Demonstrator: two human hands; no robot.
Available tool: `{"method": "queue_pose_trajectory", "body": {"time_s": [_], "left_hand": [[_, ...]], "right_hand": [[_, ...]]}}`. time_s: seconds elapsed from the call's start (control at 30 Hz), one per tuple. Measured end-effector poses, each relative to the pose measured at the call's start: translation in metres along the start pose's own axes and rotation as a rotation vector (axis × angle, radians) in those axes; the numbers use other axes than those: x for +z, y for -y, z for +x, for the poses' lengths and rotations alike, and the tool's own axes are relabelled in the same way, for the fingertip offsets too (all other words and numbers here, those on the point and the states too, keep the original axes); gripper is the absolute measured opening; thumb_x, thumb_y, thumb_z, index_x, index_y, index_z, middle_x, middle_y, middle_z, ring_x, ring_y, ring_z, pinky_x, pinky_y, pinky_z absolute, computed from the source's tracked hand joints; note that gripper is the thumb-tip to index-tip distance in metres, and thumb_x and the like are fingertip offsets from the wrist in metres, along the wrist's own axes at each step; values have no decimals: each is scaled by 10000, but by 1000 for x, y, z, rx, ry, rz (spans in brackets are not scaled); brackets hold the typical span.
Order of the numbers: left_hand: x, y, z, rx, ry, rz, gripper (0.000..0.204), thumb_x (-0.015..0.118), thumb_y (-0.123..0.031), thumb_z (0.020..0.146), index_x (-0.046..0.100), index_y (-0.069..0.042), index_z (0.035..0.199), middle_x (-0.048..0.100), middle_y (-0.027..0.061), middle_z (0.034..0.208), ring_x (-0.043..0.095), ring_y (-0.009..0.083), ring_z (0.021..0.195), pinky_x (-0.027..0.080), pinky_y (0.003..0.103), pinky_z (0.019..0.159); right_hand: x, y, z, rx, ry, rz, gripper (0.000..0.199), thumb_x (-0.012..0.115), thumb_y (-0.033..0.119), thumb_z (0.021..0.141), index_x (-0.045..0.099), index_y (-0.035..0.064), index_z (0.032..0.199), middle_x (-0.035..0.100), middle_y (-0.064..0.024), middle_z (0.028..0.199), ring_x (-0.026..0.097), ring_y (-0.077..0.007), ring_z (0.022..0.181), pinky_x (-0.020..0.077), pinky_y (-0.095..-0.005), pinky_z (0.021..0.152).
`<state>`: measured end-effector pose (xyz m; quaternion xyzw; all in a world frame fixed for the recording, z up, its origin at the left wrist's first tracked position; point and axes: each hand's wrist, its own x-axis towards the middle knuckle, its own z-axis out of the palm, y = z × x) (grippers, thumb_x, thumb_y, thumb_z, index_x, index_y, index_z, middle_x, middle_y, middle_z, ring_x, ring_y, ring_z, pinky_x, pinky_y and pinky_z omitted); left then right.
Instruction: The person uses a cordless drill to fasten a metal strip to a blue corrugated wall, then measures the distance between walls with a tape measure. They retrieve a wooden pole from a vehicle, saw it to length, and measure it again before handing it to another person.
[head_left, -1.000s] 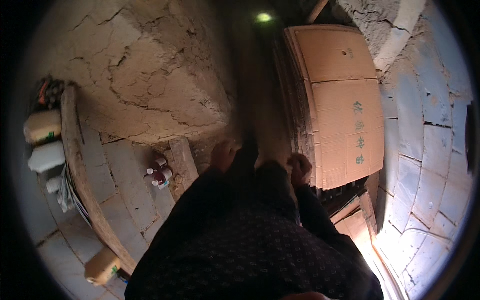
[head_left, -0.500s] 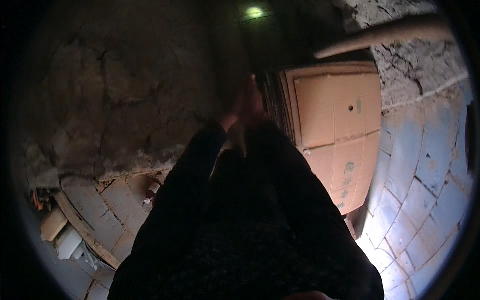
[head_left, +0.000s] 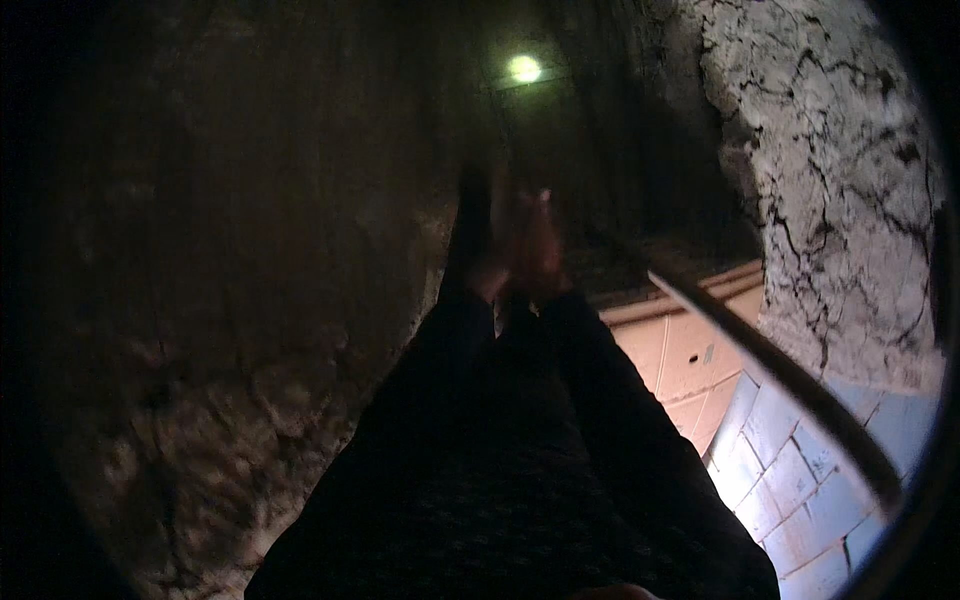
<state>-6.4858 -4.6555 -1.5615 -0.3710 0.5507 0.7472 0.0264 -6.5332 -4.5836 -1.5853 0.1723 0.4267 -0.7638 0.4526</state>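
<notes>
My two hands are close together in the dark centre, reaching forward in black sleeves. My right hand (head_left: 541, 250) is raised and looks closed round the shadowed end of a long wooden pole (head_left: 775, 365). The lit part of that pole slants down to the right and lines up with this hand, though the grip itself is dim and blurred. Just left of it and slightly lower, my left hand (head_left: 489, 280) is mostly in shadow. Its fingers cannot be made out.
Right of my arms stands a cardboard box (head_left: 665, 350), partly behind my sleeve and the pole. A cracked, rough wall (head_left: 820, 180) rises at the far right above pale paving (head_left: 780, 480). A round greenish light spot (head_left: 525, 68) glows ahead. Uneven dark ground (head_left: 230, 430) spreads at the left.
The pole has swung from near level at the upper right to a downward slant. My view has shifted, so the box shows less and the wall more. My hands stay together.
</notes>
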Motion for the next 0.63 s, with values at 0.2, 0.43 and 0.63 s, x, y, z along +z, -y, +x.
{"method": "queue_pose_trajectory", "body": {"time_s": [0.2,0.43,0.63], "left_hand": [[-34,-73,128,-86,63,-117,761,461,-502,1089,190,-68,1651,219,175,1694,257,334,1545,225,435,1261],[-57,-135,286,65,9,391,655,419,-393,1115,230,-50,1640,260,154,1687,252,294,1551,198,416,1274],[-205,-147,478,634,-215,1443,278,619,-147,998,664,-23,1243,670,197,1247,627,340,1168,508,463,1026]], "right_hand": [[25,36,135,-80,-134,-448,694,362,609,1088,521,36,1446,643,-120,1259,595,-222,1045,483,-366,960],[88,162,288,18,193,309,673,338,619,1080,586,63,1369,652,-136,1245,593,-283,1154,436,-428,1056],[163,338,380,-40,153,215,704,327,627,1068,516,85,1476,613,-142,1382,556,-326,1288,360,-480,1148]]}}
